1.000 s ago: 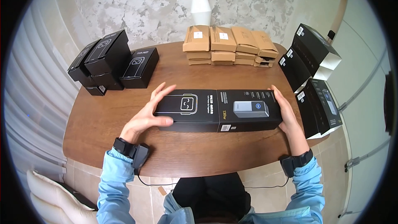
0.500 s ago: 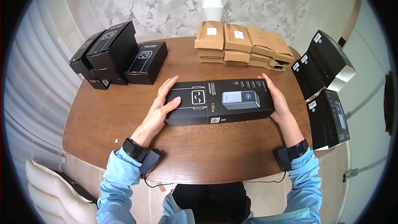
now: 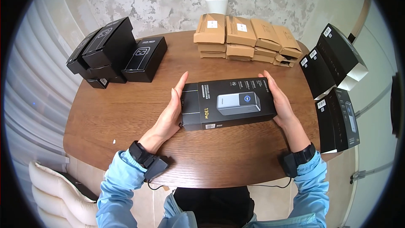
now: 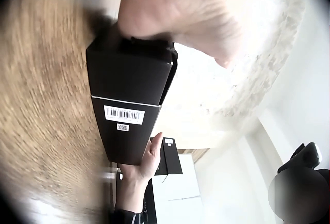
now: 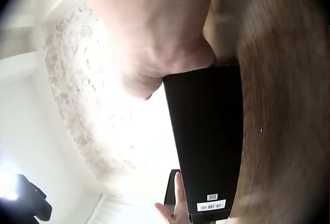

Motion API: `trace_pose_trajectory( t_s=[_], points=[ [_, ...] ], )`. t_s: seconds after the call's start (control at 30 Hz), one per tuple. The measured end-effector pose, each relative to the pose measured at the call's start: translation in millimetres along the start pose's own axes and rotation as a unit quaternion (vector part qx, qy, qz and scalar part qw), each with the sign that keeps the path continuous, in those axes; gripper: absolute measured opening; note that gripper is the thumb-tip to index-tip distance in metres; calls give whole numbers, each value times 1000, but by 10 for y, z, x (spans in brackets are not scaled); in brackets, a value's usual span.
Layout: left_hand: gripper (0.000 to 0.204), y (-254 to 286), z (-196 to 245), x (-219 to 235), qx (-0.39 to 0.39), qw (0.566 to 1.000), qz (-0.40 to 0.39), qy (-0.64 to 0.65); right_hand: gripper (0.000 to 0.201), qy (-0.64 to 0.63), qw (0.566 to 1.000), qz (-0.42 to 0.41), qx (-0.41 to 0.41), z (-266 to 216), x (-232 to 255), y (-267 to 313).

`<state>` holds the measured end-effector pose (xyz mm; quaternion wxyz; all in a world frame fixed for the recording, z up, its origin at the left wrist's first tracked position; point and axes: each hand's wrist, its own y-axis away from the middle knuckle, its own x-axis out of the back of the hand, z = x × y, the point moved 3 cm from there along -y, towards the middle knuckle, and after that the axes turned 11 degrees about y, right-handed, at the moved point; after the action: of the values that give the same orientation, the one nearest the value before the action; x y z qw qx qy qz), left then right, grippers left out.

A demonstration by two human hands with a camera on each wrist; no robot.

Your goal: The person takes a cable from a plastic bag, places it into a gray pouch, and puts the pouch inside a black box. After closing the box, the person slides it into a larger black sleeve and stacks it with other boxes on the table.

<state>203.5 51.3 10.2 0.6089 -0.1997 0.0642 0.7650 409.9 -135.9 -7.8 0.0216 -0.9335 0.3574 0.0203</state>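
Note:
A black inner box (image 3: 190, 105) sits partly inside a black printed sleeve (image 3: 238, 120) with a power bank picture and "130W" on top. Only a short strip of the inner box shows on the left; its smiling face print is now covered. My left hand (image 3: 168, 112) presses the inner box's left end with palm and straight fingers. Against the sleeve's right end lies my right hand (image 3: 284, 106), fingers extended toward the far corner. In the left wrist view, the seam between inner box (image 4: 126, 74) and sleeve (image 4: 121, 141) shows as a thin pale line above a barcode.
Several black boxes (image 3: 112, 44) are stacked at the wooden table's (image 3: 126, 118) back left. Brown cardboard boxes (image 3: 240, 38) stand in two layers at the back. Black sleeves (image 3: 333, 118) with white insides line the right edge. A small white scrap (image 3: 114, 141) lies at the left.
The inner box has slid rightward into the sleeve, hiding its face print. My left hand has moved right with it, its thumb leaving the top for the end. The head view has shifted slightly.

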Motion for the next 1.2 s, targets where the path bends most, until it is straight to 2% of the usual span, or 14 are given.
trace_pose_trajectory(
  t_s=[0.13, 0.2, 0.27, 0.33, 0.4, 0.47, 0.53, 0.6, 0.67, 0.77, 0.87, 1.03, 1.13, 1.2],
  points=[
    [80, -31, -24, -77, 0, 1000, 6, 24, 59, 27, 1000, -3, 1, 5, -33, 13],
    [80, -46, -55, -117, -3, 1000, 5, 23, 70, 48, 999, -20, -1, -20, -87, 44],
    [74, -59, -91, -159, -7, 1000, -11, 16, 70, 85, 996, -15, 0, -20, -122, 60],
    [80, -96, -229, -9, -13, 999, -20, 35, 71, 120, 993, -14, 4, -18, -146, 78],
    [94, -88, -128, -3, -9, 987, -46, -152, 62, 125, 992, 0, 8, -8, -138, 72],
    [110, -69, -31, -51, -25, 946, -59, -317, 62, 128, 992, -14, 15, -7, -142, 69],
    [106, -21, 13, -49, -41, 910, -87, -404, 62, 134, 990, -30, 22, -4, -116, 56],
    [96, 52, 148, -65, -23, 900, -57, -431, 62, 116, 990, -74, 22, 15, -96, 41],
    [91, 179, 286, -40, -47, 892, -29, -448, 63, 91, 991, -96, 12, 60, -101, 43],
    [90, 540, 647, 67, -31, 896, 38, -441, 65, 105, 993, -44, 37, 89, -41, 13],
    [93, 1129, 1014, 329, -40, 884, 170, -434, 65, 111, 992, -41, 32, -11, -21, 20],
    [91, 2075, 1400, 1032, -72, 778, 395, -484, 61, 158, 986, -49, 38, -68, -61, 42],
    [88, 2462, 1432, 1421, -61, 698, 507, -503, 47, 231, 969, -10, 90, -216, 5, 57],
    [87, 2574, 1412, 1552, -66, 688, 542, -478, 37, 270, 950, 59, 147, -438, 71, 173]
  ],
)
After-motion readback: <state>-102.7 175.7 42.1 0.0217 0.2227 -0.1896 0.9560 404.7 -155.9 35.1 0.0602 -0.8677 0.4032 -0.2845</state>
